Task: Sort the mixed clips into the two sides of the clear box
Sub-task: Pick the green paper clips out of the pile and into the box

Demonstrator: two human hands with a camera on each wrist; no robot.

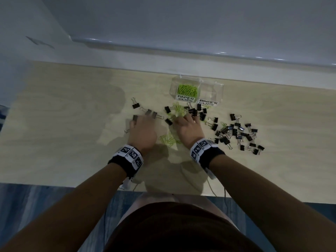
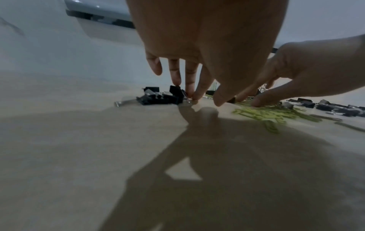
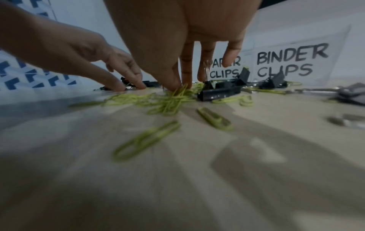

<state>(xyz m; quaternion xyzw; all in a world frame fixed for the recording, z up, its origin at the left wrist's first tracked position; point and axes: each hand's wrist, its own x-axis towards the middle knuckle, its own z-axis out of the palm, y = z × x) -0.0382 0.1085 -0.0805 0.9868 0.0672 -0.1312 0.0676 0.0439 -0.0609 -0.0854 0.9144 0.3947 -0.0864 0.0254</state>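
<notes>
The clear box (image 1: 221,88) stands at the back of the table. Its left side, labelled PAPER CLIPS (image 3: 225,68), holds green paper clips (image 1: 187,89); I see nothing in the BINDER CLIPS side (image 3: 292,62). Loose green paper clips (image 3: 169,100) lie in front of the box, mixed with black binder clips (image 1: 197,111). My right hand (image 1: 183,118) reaches into that green pile, thumb and fingertips (image 3: 173,82) pinching a few clips. To the left, my left hand (image 1: 138,121) is spread, and its straight fingertips (image 2: 194,96) touch the table beside some binder clips (image 2: 160,97).
A large scatter of black binder clips (image 1: 236,133) lies right of my right hand. More green paper clips (image 1: 168,139) lie between my wrists. A white ledge (image 1: 200,68) runs just behind the box. The table's front edge (image 1: 72,185) is near my body.
</notes>
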